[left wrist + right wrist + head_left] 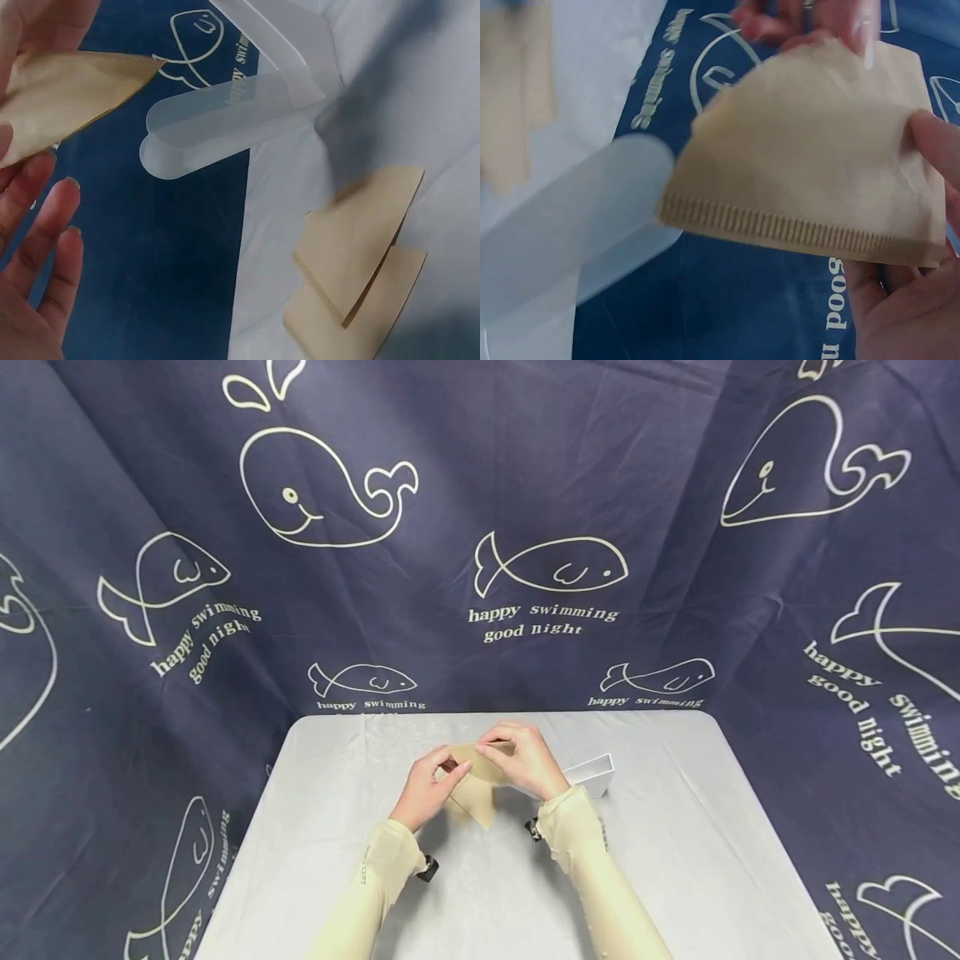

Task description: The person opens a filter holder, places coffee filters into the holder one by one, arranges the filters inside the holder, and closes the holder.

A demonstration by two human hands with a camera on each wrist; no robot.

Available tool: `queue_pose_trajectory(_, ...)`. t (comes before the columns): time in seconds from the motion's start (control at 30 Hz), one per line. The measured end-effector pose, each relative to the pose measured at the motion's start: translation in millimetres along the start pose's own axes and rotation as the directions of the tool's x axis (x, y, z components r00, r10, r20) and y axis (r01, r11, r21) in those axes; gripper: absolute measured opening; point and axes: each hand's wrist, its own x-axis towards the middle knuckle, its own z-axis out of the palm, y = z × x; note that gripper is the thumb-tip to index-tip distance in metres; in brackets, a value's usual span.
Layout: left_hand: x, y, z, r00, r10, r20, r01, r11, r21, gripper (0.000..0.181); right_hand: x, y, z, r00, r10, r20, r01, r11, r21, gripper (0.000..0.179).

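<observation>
Between both hands a brown paper coffee filter [487, 767] is held up over the table, its crimped seam along the lower edge in the right wrist view. My left hand [431, 787] pinches its left side, with several fingers stretched out in the left wrist view. On the other side, my right hand [527, 762] grips the filter [802, 157] between thumb and fingers. Two more coffee filters [364, 240] lie overlapping on the table below, partly hidden by the held one in the head view.
A translucent plastic holder [592, 771] with an open end lies on the table just behind and right of the right hand. The white-covered table [675, 860] meets a dark blue curtain [525, 668] with whale and fish drawings at the back and sides.
</observation>
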Motion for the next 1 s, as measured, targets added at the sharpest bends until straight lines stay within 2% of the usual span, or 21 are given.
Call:
queue_pose_trajectory(0.17,-0.3,-2.6,2.9,1.0,-0.015,0.006,0.015,0.999,-0.048,0.01,2.6,-6,-1,0.994,0.088,-0.069,-0.081,0.992,0.101,0.003)
queue_pose_trajectory(0.37,-0.2,0.1,7.8,0.999,0.031,0.022,-0.03,0.999,-0.043,0.01,3.2,-10,-1,0.986,0.104,-0.128,-0.086,0.986,0.141,0.007)
queue_pose_trajectory(0.5,-0.1,1.4,9.2,0.998,0.05,0.028,-0.05,0.999,-0.007,0.01,-0.4,-7,-3,0.986,0.125,-0.113,-0.109,0.985,0.136,0.01)
queue_pose_trajectory(0.63,0.3,0.9,9.3,0.994,0.08,0.071,-0.086,0.992,0.091,0.013,-2.5,-4,-9,0.986,0.131,-0.103,-0.115,0.982,0.153,0.012)
queue_pose_trajectory(0.8,-0.9,2.0,4.8,0.986,0.136,0.094,-0.153,0.966,0.207,0.014,0.4,0,-10,0.993,0.119,-0.011,-0.117,0.983,0.142,0.019)
queue_pose_trajectory(0.9,-1.9,2.3,1.8,0.982,0.16,0.101,-0.18,0.955,0.237,0.016,1.9,2,-6,0.993,0.116,0.036,-0.12,0.986,0.114,0.018)
queue_pose_trajectory(1.0,-2.9,1.8,1.1,0.979,0.163,0.118,-0.187,0.955,0.231,0.015,1.4,4,-2,0.993,0.112,0.039,-0.116,0.988,0.106,0.012)
